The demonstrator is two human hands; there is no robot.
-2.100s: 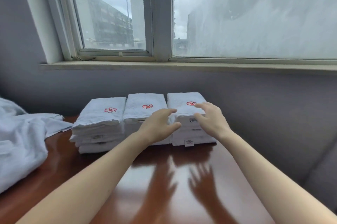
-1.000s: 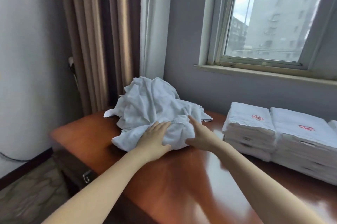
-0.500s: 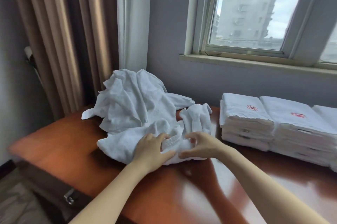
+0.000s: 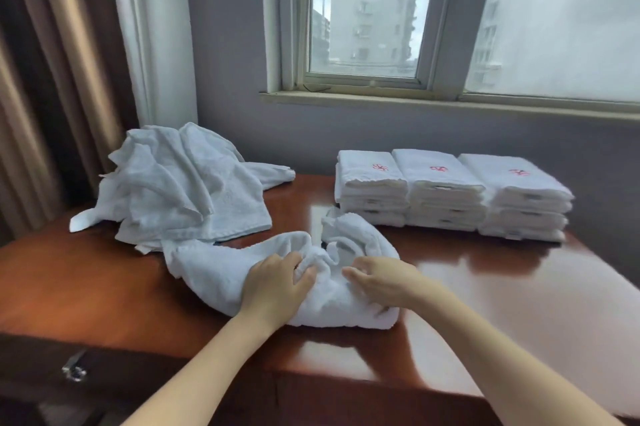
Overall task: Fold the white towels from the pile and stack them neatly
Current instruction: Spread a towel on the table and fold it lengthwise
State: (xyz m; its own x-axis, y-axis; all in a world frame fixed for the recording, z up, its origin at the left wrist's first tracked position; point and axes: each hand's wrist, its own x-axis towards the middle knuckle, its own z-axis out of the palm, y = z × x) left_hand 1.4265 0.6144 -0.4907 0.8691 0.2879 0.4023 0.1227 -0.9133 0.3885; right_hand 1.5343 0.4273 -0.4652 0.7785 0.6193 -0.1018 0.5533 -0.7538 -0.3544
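Table (image 4: 86,287): glossy wood.
Left hand (image 4: 273,281): curled, gripping crumpled towel (image 4: 214,266).
Right hand (image 4: 384,278): pinching same towel.

left fingers (image 4: 293,262) half-buried in towel (image 4: 214,269) — logos (image 4: 380,167) unreadable

1. Likely a hotel guest room; can't be certain.
2. Three stacks of folded towels (image 4: 446,190), identical white, each top one with the same red embroidered logo (image 4: 381,167).
3. Loose pile of white towels (image 4: 180,183) lying near them.
4. Glossy reddish wood counter (image 4: 485,287) with a metal drawer handle (image 4: 73,372).
5. Heavy brown curtain (image 4: 52,79) plus white sheer (image 4: 156,27).
6. Window (image 4: 440,20) faces multi-storey blocks (image 4: 370,9).
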